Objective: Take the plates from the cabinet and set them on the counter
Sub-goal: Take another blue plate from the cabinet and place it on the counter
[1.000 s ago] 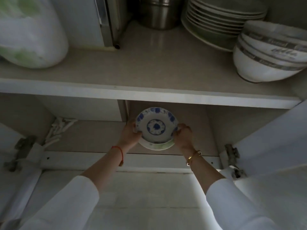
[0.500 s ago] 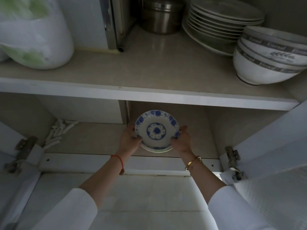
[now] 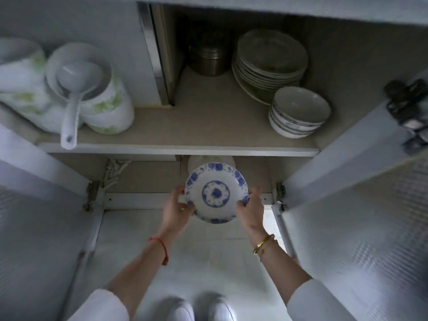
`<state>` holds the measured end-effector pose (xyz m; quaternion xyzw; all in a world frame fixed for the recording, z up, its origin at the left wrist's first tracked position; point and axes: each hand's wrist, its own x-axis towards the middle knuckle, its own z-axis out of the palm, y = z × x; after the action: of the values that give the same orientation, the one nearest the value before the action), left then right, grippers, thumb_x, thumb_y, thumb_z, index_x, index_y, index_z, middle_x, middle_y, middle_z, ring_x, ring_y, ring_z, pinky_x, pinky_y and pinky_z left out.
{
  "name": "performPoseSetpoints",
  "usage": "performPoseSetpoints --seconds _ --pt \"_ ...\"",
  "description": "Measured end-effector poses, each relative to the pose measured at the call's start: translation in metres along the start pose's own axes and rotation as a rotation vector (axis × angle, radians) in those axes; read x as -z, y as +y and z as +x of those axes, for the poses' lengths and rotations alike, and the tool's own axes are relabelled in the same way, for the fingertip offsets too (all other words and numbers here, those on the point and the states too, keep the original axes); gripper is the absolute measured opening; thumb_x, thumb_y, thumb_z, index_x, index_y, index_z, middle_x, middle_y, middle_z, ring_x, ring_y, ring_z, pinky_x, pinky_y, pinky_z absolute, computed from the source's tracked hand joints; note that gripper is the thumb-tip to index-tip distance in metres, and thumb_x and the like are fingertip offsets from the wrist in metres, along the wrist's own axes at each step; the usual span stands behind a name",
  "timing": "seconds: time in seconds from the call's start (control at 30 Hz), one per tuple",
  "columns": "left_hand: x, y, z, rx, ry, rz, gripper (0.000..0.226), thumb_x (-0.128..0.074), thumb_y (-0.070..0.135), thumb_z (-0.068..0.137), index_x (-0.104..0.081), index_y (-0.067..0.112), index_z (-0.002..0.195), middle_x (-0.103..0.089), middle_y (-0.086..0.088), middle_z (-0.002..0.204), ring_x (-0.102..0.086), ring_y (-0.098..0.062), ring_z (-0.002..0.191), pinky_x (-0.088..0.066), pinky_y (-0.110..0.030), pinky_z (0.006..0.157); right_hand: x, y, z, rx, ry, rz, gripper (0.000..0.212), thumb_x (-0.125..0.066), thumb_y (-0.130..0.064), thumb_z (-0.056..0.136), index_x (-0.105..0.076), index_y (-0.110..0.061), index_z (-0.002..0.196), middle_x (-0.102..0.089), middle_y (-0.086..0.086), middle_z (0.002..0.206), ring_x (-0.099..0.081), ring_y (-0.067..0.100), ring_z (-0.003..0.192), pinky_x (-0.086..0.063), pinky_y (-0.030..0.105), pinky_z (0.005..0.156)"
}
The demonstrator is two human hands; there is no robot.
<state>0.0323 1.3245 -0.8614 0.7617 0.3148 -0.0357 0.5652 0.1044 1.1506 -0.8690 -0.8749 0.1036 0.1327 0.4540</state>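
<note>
Both hands hold a small stack of white plates with blue flower print point(image 3: 216, 193), lifted in front of the lower cabinet shelf. My left hand point(image 3: 177, 210) grips its left rim and my right hand point(image 3: 251, 210) grips its right rim. Behind the stack, another white dish point(image 3: 209, 159) shows just under the shelf edge on the lower shelf. On the upper shelf at the back right stands a stack of pale plates point(image 3: 269, 62). The counter is not in view.
Stacked bowls point(image 3: 298, 117) sit at the right of the upper shelf point(image 3: 176, 133), a steel canister point(image 3: 212, 60) behind, green-printed jars with a ladle point(image 3: 69, 98) at left. Both cabinet doors point(image 3: 356, 205) stand open. My white shoes point(image 3: 201, 308) are on the floor below.
The plates have come out of the lower shelf toward me, with both hands still on them. My view has pulled back and tilted down, so the doors and my shoes now show.
</note>
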Motion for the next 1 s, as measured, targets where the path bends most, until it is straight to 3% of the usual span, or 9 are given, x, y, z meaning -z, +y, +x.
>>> performPoseSetpoints --seconds 0.17,0.33,0.43,0.6,0.7,0.77,0.83,0.93,1.0 --pt "0.033 0.071 -0.100 0.052 -0.009 0.000 0.051 -0.066 0.001 0.087 -0.050 0.012 0.134 -0.060 -0.007 0.131 -0.070 -0.037 0.089 -0.058 -0.054 0.080 0.082 -0.058 -0.090 -0.050 -0.005 0.002 0.030 -0.054 0.006 0.085 -0.036 -0.013 0.099 -0.058 0.006 0.093 -0.056 0.020 0.075 -0.037 0.000 0.042" --pt "0.071 0.153 -0.200 0.051 -0.088 -0.066 0.052 -0.064 0.000 0.090 -0.048 0.029 0.130 -0.054 -0.004 0.134 -0.067 -0.021 0.088 -0.055 -0.026 0.073 0.171 -0.122 -0.179 -0.097 -0.020 0.068 0.029 -0.050 -0.001 0.087 -0.039 -0.023 0.102 -0.058 -0.010 0.077 -0.061 0.013 0.065 -0.040 0.006 0.041" --pt "0.095 0.211 -0.247 0.044 -0.125 -0.116 0.050 -0.063 0.002 0.092 -0.047 0.031 0.131 -0.055 -0.004 0.135 -0.070 -0.024 0.095 -0.056 -0.026 0.077 0.225 -0.168 -0.222 -0.111 0.001 0.127 0.030 -0.048 -0.002 0.087 -0.042 -0.026 0.104 -0.060 -0.011 0.080 -0.061 0.003 0.057 -0.041 0.008 0.042" --pt "0.129 0.321 -0.305 -0.102 -0.142 -0.027 0.056 -0.063 0.004 0.090 -0.046 0.023 0.141 -0.056 0.000 0.134 -0.064 0.011 0.080 -0.050 -0.007 0.065 0.313 -0.245 -0.279 -0.087 0.100 0.210 0.035 -0.052 0.000 0.086 -0.045 -0.028 0.106 -0.061 -0.010 0.087 -0.069 0.016 0.070 -0.057 0.037 0.060" --pt "0.140 0.387 -0.329 -0.205 -0.187 -0.022 0.057 -0.063 0.005 0.089 -0.047 0.023 0.140 -0.054 0.000 0.137 -0.063 0.014 0.081 -0.053 -0.010 0.069 0.363 -0.283 -0.304 -0.077 0.172 0.307 0.031 -0.056 -0.003 0.089 -0.046 -0.026 0.108 -0.062 -0.004 0.097 -0.070 0.009 0.075 -0.063 0.041 0.063" --pt "0.142 0.427 -0.343 -0.250 -0.230 -0.052 0.057 -0.063 0.005 0.088 -0.048 0.025 0.139 -0.054 0.004 0.137 -0.062 0.010 0.093 -0.057 -0.021 0.084 0.394 -0.302 -0.322 -0.083 0.218 0.400 0.030 -0.056 -0.005 0.091 -0.047 -0.026 0.110 -0.061 0.000 0.100 -0.071 0.011 0.078 -0.064 0.039 0.060" --pt "0.139 0.463 -0.356 -0.324 -0.292 -0.030 0.055 -0.063 0.006 0.088 -0.050 0.028 0.137 -0.054 0.010 0.134 -0.056 0.009 0.109 -0.052 -0.022 0.093 0.426 -0.316 -0.338 -0.074 0.265 0.499 0.030 -0.055 -0.004 0.092 -0.050 -0.024 0.115 -0.061 0.002 0.097 -0.071 0.006 0.072 -0.061 0.026 0.055" --pt "0.123 0.508 -0.374 -0.414 -0.404 -0.020 0.052 -0.064 0.009 0.088 -0.053 0.026 0.135 -0.056 0.015 0.128 -0.051 0.024 0.105 -0.046 0.000 0.078 0.474 -0.328 -0.365 -0.086 0.343 0.575 0.032 -0.053 -0.003 0.094 -0.053 -0.018 0.122 -0.060 0.008 0.098 -0.067 0.008 0.072 -0.055 0.015 0.056" --pt "0.107 0.534 -0.388 -0.439 -0.491 -0.025 0.049 -0.064 0.010 0.088 -0.054 0.026 0.134 -0.058 0.022 0.121 -0.055 0.021 0.104 -0.052 -0.006 0.080 0.504 -0.328 -0.381 -0.105 0.384 0.604 0.034 -0.052 -0.002 0.094 -0.053 -0.014 0.126 -0.059 0.012 0.100 -0.066 0.016 0.077 -0.058 0.019 0.059"
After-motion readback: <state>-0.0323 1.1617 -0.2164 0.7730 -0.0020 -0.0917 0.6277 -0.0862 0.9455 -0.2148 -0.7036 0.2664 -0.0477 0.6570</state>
